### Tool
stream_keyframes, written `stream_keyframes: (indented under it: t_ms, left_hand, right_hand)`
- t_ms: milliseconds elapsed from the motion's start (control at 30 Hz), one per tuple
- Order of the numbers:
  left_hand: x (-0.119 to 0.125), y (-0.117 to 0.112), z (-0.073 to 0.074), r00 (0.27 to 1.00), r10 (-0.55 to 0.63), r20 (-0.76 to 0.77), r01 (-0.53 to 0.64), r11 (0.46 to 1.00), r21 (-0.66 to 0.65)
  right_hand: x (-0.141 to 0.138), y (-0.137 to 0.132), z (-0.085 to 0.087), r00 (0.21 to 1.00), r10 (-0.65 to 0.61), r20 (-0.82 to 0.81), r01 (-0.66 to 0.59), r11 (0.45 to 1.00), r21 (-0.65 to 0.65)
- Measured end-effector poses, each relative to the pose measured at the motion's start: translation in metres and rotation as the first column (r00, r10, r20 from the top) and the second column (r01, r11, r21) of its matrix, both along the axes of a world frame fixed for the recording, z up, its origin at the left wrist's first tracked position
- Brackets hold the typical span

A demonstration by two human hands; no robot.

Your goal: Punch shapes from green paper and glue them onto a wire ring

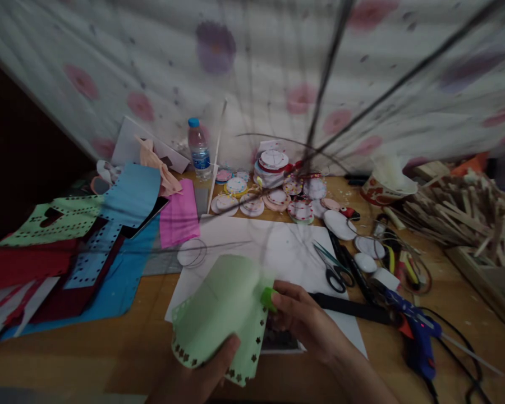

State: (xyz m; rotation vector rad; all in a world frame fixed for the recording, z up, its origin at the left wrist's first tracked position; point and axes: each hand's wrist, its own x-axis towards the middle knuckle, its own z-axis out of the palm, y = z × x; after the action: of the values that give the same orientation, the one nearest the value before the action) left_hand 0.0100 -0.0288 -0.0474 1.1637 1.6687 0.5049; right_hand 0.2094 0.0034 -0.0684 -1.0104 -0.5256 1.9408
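Note:
My left hand (210, 367) grips a light green craft sheet (227, 286) by its near edge, thumb on top. The sheet is bent into a curve, and rows of small flower-shaped holes run along its edges. My right hand (297, 314) is closed on a small bright green craft punch (269, 299), which sits at the sheet's right edge. The far part of that edge is blurred. Beneath them lies white paper (244, 233). A dark object (280, 340) shows partly under my right hand.
Left lie coloured sheets, one blue (131, 188) and one pink (179, 216). Behind are a water bottle (199, 151) and several decorated discs (252, 203). Right are scissors (335, 275), a blue glue gun (421, 336) with its cord, a paper bowl (387, 188) and wooden sticks (467, 207). Dark blurred strands cross the view.

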Motion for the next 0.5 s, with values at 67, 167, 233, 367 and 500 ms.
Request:
stream_keyframes:
  t_ms: [67, 167, 233, 367, 500]
  left_hand:
    - [-0.0006, -0.0007, 0.0013, 1.0, -0.005, -0.021, 0.004, 1.0, -0.019]
    - [-0.0006, -0.0014, 0.0022, 1.0, -0.001, -0.003, 0.001, 1.0, -0.031]
    - [-0.0011, -0.0015, 0.0017, 1.0, -0.007, 0.025, 0.007, 1.0, -0.018]
    - [-0.0054, -0.0019, -0.001, 1.0, -0.028, 0.007, 0.028, 0.999, -0.019]
    - [-0.0073, -0.0033, -0.0022, 0.998, -0.04, -0.053, 0.038, 0.999, -0.032]
  right_hand:
    - [0.0014, 0.0006, -0.0011, 1.0, 0.021, -0.006, -0.02, 1.0, 0.021]
    - [0.0009, 0.0011, -0.0025, 0.999, 0.044, -0.011, -0.043, 0.998, 0.05]
    - [-0.0004, 0.0008, -0.0029, 0.999, 0.046, -0.016, -0.045, 0.998, 0.052]
    - [-0.0026, -0.0019, -0.0007, 0.998, -0.032, 0.051, 0.031, 0.999, 0.007]
    - [-0.0028, -0.0047, 0.0037, 0.99, -0.056, 0.131, 0.056, 0.998, 0.002]
